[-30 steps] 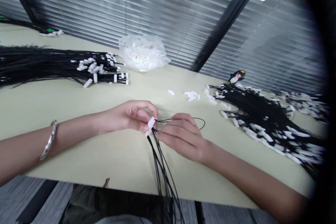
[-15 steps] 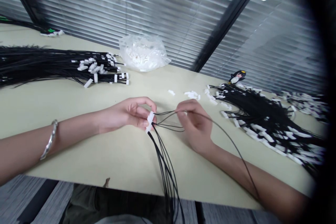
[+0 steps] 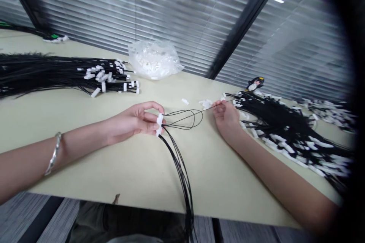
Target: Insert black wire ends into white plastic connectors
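Note:
Between the thumb and fingers of my left hand (image 3: 138, 121) is a white plastic connector (image 3: 160, 124), held above the table. A bundle of black wires (image 3: 182, 174) hangs from it and curves down past the table's front edge. Thin wire loops (image 3: 185, 118) stick out from the connector's right side. Pinched in the fingertips of my right hand (image 3: 226, 119) is a thin black wire (image 3: 210, 108), stretched taut from the loops. Small white pieces (image 3: 205, 103) lie just behind the right fingertips.
A thick bundle of black wires with white connectors (image 3: 99, 74) lies at the left. Behind stands a clear plastic bag (image 3: 155, 60) of white pieces. More wired connectors (image 3: 285, 133) are heaped at the right, near a penguin figure (image 3: 255, 83). Window blinds (image 3: 176, 15) border the table (image 3: 128, 174).
My right hand has moved right and away from me, drawing the thin wire out straight. The loops by the connector now show free of the fingers. My left hand keeps its hold.

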A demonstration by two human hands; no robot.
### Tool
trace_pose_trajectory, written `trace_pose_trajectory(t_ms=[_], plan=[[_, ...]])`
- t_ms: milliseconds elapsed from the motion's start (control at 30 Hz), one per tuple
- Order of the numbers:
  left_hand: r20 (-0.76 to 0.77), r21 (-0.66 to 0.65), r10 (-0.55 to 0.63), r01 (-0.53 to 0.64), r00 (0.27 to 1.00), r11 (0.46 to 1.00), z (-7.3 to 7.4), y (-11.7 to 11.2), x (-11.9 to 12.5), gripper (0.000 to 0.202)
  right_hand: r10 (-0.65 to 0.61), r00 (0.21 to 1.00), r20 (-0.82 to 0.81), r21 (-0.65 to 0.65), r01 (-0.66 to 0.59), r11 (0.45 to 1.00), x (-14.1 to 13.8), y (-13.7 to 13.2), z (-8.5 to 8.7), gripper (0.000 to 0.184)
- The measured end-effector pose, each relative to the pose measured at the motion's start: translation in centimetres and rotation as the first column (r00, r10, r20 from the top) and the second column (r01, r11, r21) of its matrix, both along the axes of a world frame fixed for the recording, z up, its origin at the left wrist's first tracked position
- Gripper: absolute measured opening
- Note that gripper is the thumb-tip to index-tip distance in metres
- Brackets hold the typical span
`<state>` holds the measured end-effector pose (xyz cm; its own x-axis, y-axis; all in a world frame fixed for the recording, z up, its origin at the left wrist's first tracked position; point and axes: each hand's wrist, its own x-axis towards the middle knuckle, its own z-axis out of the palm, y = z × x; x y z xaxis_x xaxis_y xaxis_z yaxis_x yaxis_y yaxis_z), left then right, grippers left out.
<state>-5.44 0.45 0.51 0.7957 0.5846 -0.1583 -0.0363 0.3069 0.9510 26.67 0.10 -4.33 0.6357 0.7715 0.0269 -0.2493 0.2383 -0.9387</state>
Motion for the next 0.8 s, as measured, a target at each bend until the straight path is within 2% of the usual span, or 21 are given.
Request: trace_pose_trajectory(t_ms=[100, 233, 267, 300, 333, 367, 400, 433, 467, 500, 533, 600, 800], plan=[[0.010, 0.008, -0.010, 0.010, 1.000, 1.000, 0.0, -0.1, 0.0, 0.030, -0.045, 0.995, 0.089, 0.050, 0.040, 0.998, -0.6, -0.5, 0.6, 0.019], [0.008, 0.035, -0.007, 0.007, 1.000, 0.999, 0.0, -0.2, 0.1, 0.028, -0.026, 0.954, 0.298, 0.104, -0.005, 0.995, -4.6, -3.0, 2.1, 0.025], [0.007, 0.044, -0.009, 0.008, 1.000, 0.999, -0.1, -0.2, 0.1, 0.028, -0.030, 0.862, 0.506, 0.112, -0.031, 0.993, -5.8, -3.9, 2.4, 0.024], [0.006, 0.054, -0.010, 0.010, 1.000, 0.998, -0.2, -0.2, 0.1, 0.028, -0.025, 0.731, 0.682, 0.114, -0.072, 0.991, -6.9, -4.9, 2.7, 0.023], [0.002, 0.065, -0.014, 0.014, 1.000, 0.998, -0.3, -0.2, 0.1, 0.028, -0.036, 0.577, 0.816, 0.123, -0.114, 0.986, -7.8, -5.9, 2.9, 0.020], [-0.001, 0.078, -0.017, 0.017, 1.000, 0.997, -0.3, -0.2, 0.2, 0.029, -0.069, 0.390, 0.918, 0.146, -0.171, 0.975, -8.6, -6.7, 3.0, 0.017], [-0.003, 0.092, -0.021, 0.021, 1.000, 0.996, -0.4, -0.3, 0.2, 0.029, -0.116, 0.186, 0.976, 0.162, -0.256, 0.953, -9.3, -7.5, 3.1, 0.017], [-0.005, 0.106, -0.025, 0.026, 1.000, 0.994, -0.4, -0.3, 0.2, 0.029, -0.182, 0.018, 0.983, 0.176, -0.356, 0.918, -9.7, -8.1, 3.1, 0.018], [-0.008, 0.120, -0.030, 0.031, 1.000, 0.992, -0.4, -0.3, 0.2, 0.028, -0.247, -0.107, 0.963, 0.177, -0.440, 0.880, -10.1, -8.5, 3.1, 0.021], [-0.009, 0.132, -0.038, 0.039, 0.999, 0.990, -0.3, -0.4, 0.3, 0.028, -0.295, -0.180, 0.939, 0.171, -0.499, 0.850, -10.3, -8.7, 3.1, 0.022], [-0.009, 0.142, -0.049, 0.050, 0.999, 0.989, -0.2, -0.4, 0.3, 0.027, -0.319, -0.207, 0.925, 0.169, -0.528, 0.832, -10.5, -8.8, 3.1, 0.022], [-0.013, 0.153, -0.070, 0.071, 0.997, 0.986, -0.1, -0.5, 0.3, 0.027, -0.293, -0.184, 0.938, 0.168, -0.499, 0.850, -10.8, -8.7, 3.0, 0.022], [-0.030, 0.146, -0.095, 0.098, 0.995, 0.984, 0.2, -0.7, 0.2, 0.028, -0.137, 0.049, 0.989, 0.146, -0.348, 0.926, -11.3, -8.2, 2.9, 0.007]])
